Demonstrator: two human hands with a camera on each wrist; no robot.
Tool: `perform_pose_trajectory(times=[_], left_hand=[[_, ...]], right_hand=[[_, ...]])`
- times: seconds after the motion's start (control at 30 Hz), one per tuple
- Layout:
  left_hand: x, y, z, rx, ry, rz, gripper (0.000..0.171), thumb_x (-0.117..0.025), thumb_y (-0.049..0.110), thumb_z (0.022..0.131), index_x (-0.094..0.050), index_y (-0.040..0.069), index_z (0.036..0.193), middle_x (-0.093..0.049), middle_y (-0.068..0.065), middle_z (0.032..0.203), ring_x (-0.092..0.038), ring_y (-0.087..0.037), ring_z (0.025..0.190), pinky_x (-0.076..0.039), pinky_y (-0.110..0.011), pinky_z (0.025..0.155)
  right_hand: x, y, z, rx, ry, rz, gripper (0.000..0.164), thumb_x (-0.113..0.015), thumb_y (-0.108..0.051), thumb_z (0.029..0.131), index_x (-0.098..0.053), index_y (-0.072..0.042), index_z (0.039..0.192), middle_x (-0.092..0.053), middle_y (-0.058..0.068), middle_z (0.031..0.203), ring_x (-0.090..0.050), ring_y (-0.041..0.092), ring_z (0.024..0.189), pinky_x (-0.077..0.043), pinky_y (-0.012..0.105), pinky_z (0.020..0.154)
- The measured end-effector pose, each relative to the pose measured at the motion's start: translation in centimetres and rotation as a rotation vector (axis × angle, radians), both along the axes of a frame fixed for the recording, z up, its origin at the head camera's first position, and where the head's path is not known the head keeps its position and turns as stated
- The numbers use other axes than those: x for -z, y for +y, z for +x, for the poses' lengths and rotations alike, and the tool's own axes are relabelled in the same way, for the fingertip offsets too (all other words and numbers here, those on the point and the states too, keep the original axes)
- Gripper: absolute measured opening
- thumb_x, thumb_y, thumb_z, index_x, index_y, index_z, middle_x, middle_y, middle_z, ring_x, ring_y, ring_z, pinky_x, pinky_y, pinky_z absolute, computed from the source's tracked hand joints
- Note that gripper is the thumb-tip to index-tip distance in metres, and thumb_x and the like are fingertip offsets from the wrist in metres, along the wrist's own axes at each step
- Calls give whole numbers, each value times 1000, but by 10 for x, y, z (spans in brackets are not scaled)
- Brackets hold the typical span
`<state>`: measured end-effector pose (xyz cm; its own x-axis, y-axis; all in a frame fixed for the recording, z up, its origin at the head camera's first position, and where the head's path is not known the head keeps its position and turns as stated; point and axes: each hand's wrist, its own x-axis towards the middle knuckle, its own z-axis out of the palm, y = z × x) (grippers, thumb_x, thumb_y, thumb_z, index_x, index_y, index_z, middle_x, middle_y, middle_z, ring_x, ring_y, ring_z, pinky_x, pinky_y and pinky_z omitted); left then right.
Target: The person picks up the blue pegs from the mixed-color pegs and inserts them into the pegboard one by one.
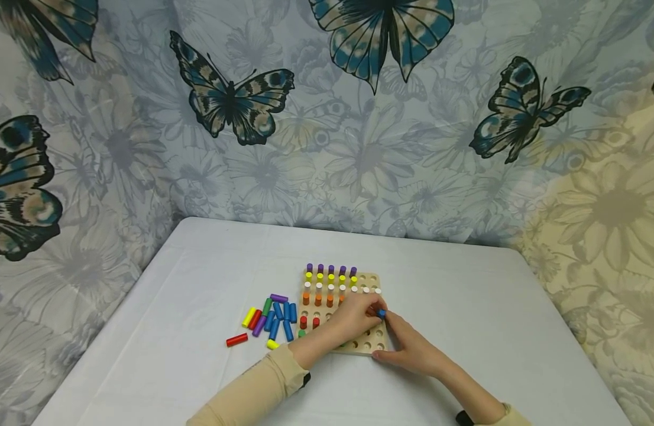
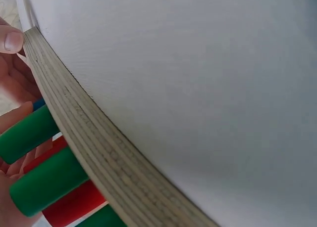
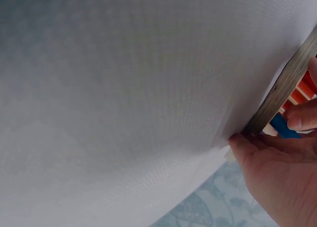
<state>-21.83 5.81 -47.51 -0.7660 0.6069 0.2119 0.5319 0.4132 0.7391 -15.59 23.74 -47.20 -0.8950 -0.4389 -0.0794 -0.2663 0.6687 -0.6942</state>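
A wooden pegboard [image 1: 366, 343] lies on the table with rows of purple, yellow, white, orange, red and green pegs in its holes. My left hand [image 1: 355, 315] reaches over it and pinches a blue peg [image 1: 381, 313] near the right edge. In the right wrist view that blue peg [image 3: 284, 126] leans at the board's edge beside the left fingertips. My right hand [image 1: 412, 346] rests against the board's right side, fingers extended, thumb by the front corner. Green pegs [image 2: 48, 181] and red pegs [image 2: 74, 204] stand close along the edge in the left wrist view.
Left of the board lie several loose pegs: blue pegs [image 1: 288, 330], a red peg [image 1: 237, 339], a yellow peg [image 1: 249, 317], a green peg [image 1: 266, 306] and a purple peg [image 1: 279, 297]. A white cloth [image 1: 162, 331] covers the table; a butterfly-patterned wall [image 1: 327, 160] rises behind.
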Motion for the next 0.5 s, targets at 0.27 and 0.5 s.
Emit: perform_pose_trajectory(times=[0.27, 0.5], left_hand=[[0, -1, 1, -16, -67, 6, 16, -73, 2, 86, -69, 7, 101, -71, 0, 93, -64, -1, 83, -49, -11, 72], [-1, -3, 1, -27, -100, 49, 12, -72, 11, 89, -71, 7, 100, -71, 2, 90, -62, 2, 79, -49, -12, 69]], right_hand=[[2, 1, 1, -27, 39, -23, 92, -73, -37, 87, -23, 6, 150, -27, 28, 153, -24, 47, 140, -24, 61, 109], [2, 1, 1, -38, 71, -24, 91, -73, -36, 87, -23, 3, 151, -29, 27, 152, -25, 46, 140, -25, 62, 108]])
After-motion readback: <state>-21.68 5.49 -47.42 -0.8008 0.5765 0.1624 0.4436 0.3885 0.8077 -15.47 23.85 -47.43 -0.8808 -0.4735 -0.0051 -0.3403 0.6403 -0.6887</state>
